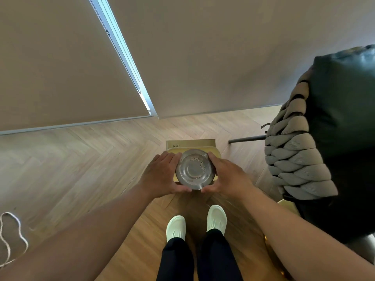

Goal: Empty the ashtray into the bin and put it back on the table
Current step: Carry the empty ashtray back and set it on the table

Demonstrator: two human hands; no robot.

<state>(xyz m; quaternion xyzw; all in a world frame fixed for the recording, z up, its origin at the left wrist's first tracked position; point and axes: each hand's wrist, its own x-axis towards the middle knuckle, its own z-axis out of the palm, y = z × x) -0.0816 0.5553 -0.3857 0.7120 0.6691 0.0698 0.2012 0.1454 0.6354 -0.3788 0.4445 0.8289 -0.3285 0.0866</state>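
- A round metal ashtray [195,169] is held level between both hands, above a yellowish bin [215,154] that stands on the floor [81,159].
- The left hand [162,175] is curled against the ashtray's left rim, and the right hand [227,175] is curled against its right rim; the thumbs are set at the near edge.
- A thin scatter of ash is seen inside the ashtray, toward its far side.
- Handwriting is seen on the bin's far flap; it cannot be read with certainty.
- The floor is laid in pale herringbone wood.
- Beige blinds [60,67] are drawn down almost to the floor, with a bright gap between them.
- A dark chair [341,118] with a braided grey edge is placed at the right.
- A white cord [12,236] is seen on the floor at the lower left.
- White shoes [216,219] are planted just behind the bin.
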